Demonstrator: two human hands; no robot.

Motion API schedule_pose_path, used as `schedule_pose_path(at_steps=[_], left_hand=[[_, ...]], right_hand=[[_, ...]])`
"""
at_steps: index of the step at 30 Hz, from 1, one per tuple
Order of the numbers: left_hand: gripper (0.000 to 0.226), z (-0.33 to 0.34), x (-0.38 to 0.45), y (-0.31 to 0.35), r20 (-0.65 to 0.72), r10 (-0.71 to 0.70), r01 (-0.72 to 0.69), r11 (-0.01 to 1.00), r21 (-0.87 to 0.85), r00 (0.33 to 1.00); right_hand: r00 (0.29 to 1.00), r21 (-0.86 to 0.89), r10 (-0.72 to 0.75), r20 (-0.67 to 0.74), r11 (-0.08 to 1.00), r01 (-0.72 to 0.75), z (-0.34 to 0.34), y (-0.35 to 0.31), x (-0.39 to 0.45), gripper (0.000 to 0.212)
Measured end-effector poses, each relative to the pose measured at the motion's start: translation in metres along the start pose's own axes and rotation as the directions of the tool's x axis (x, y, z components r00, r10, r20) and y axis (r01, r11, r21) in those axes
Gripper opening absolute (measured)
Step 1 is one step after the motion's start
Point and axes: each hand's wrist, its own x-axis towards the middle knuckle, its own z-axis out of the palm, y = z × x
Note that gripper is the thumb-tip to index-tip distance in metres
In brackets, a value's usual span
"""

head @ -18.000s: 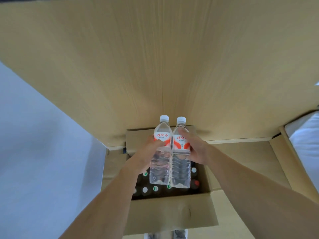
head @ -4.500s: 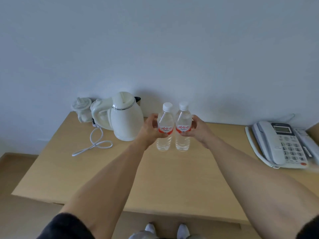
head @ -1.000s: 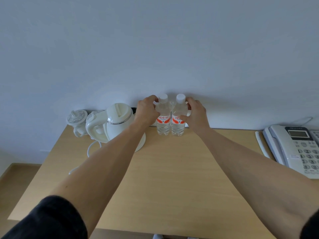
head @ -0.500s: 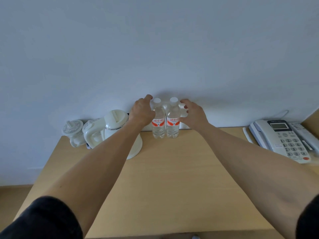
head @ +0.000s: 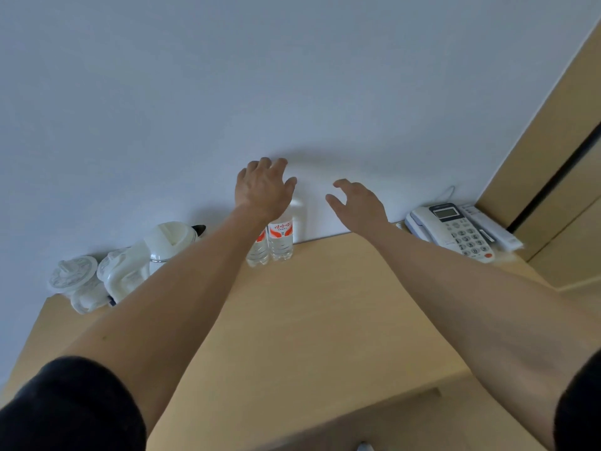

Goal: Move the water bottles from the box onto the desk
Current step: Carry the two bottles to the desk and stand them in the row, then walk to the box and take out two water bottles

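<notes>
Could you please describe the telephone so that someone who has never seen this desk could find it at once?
Start from the wooden desk against the pale wall and follow its back edge to the right corner. There lies the telephone, beside the wooden panel. It alone has a keypad and small screen; the kettle and bottles have none.

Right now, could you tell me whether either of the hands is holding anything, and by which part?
Nothing is held. The left hand and right hand are open above the two bottles, which stand on the desk.
</notes>
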Motion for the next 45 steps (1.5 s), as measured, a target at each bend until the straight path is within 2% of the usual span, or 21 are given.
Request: schedule_pose_path(at_steps=[12, 18, 25, 30, 33, 36, 40, 45], left_hand=[[0.043, 0.028, -0.005, 0.110, 0.145, 0.144, -0.155, 0.985, 0.072, 0.979], [0.042, 0.045, -0.033, 0.210, 0.188, 0.262, -0.276, 0.960, 0.050, 0.946], [0.042, 0.063, -0.098, 0.352, 0.228, 0.426, -0.426, 0.903, -0.054, 0.875], [0.042, 0.077, -0.155, 0.458, 0.267, 0.568, -0.557, 0.821, -0.124, 0.779], [0.041, 0.087, -0.185, 0.514, 0.310, 0.611, -0.585, 0.790, -0.182, 0.728], [0.049, 0.095, -0.229, 0.579, 0.372, 0.669, -0.624, 0.740, -0.252, 0.643], [0.052, 0.107, -0.276, 0.652, 0.370, 0.766, -0.708, 0.635, -0.310, 0.525], [0.050, 0.123, -0.316, 0.738, 0.342, 0.868, -0.805, 0.474, -0.357, 0.359]], right_hand=[[0.983, -0.092, 0.169, -0.072, 0.980, -0.175, -0.073, 0.088, -0.061, 0.050], [0.949, -0.060, 0.289, -0.130, 0.953, -0.298, -0.123, 0.164, -0.127, 0.050], [0.869, -0.069, 0.450, -0.206, 0.879, -0.472, -0.188, 0.257, -0.233, 0.056], [0.772, -0.088, 0.595, -0.226, 0.776, -0.624, -0.230, 0.320, -0.327, 0.059], [0.714, -0.085, 0.646, -0.270, 0.723, -0.686, -0.249, 0.346, -0.386, 0.056], [0.601, -0.087, 0.734, -0.316, 0.608, -0.789, -0.273, 0.376, -0.456, 0.053], [0.436, -0.029, 0.833, -0.341, 0.454, -0.891, -0.299, 0.409, -0.534, 0.056], [0.261, 0.068, 0.894, -0.365, 0.305, -0.950, -0.325, 0.447, -0.607, 0.059]])
